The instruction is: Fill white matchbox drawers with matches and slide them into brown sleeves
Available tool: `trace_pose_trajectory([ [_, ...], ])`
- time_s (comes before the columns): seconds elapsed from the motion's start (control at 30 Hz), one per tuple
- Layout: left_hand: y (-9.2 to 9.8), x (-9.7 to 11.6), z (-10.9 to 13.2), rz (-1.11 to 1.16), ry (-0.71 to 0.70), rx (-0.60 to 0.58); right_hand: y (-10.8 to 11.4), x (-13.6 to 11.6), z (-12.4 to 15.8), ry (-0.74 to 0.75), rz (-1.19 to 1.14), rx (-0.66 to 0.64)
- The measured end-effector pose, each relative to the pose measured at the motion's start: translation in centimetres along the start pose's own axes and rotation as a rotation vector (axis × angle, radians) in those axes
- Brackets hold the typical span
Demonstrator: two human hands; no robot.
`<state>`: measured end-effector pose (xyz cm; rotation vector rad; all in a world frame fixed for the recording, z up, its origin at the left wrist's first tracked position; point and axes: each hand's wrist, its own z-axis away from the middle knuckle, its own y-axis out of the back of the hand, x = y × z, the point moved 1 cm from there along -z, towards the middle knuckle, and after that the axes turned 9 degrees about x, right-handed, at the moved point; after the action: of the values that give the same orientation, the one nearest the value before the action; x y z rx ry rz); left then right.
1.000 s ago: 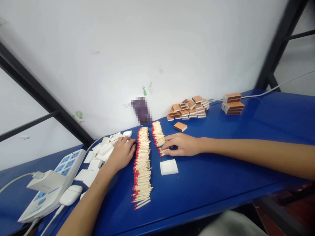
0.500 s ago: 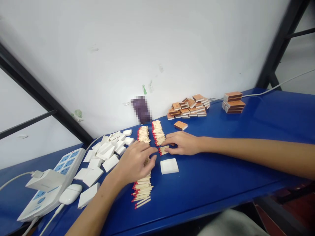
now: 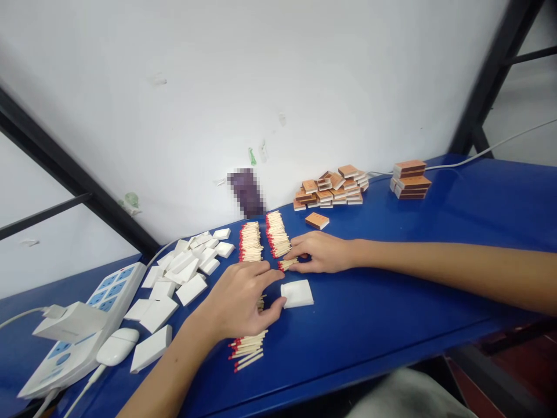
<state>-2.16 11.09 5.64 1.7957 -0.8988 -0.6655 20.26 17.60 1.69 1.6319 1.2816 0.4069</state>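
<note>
Matches (image 3: 251, 244) in a long row on the blue table (image 3: 348, 325), red heads to the left, partly hidden under the left hand (image 3: 243, 296). Left thumb and forefinger spread apart, tips at the left edge of a white tray (image 3: 298, 294); impossible to tell whether touching it. Right hand (image 3: 319, 253) just beyond the white tray, thumb and forefinger close about a small bundle of matches (image 3: 286, 265); hard to tell whether pinching it. Just beyond, a shorter row of matches (image 3: 277, 233), beside the far part of the long one. Far right, a loose pile of orange matchboxes (image 3: 333, 188), a single matchbox (image 3: 317, 220) in front, a stack (image 3: 410, 180) farther right. On the left, white boxes (image 3: 187, 267) lying in a jumble, then a power strip (image 3: 112, 295).
</note>
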Motion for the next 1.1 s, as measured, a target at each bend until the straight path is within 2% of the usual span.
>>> trace_pose_trajectory([
  [0.27, -0.2, 0.0, -0.1, -0.062, 0.047, -0.080, 0.2, -0.1, -0.3, 0.007, -0.004, -0.075],
  [0.43, -0.1, 0.1, -0.1, -0.061, 0.052, -0.105, 0.4, -0.4, -0.7, -0.042, -0.006, -0.100],
  [0.9, 0.2, 0.2, 0.1, -0.032, 0.021, -0.108, 1.1, -0.6, -0.7, -0.058, -0.188, -0.161],
  [1.1, 0.1, 0.2, 0.0, -0.052, 0.020, -0.116, 1.0, -0.7, -0.6, -0.058, -0.144, -0.142],
])
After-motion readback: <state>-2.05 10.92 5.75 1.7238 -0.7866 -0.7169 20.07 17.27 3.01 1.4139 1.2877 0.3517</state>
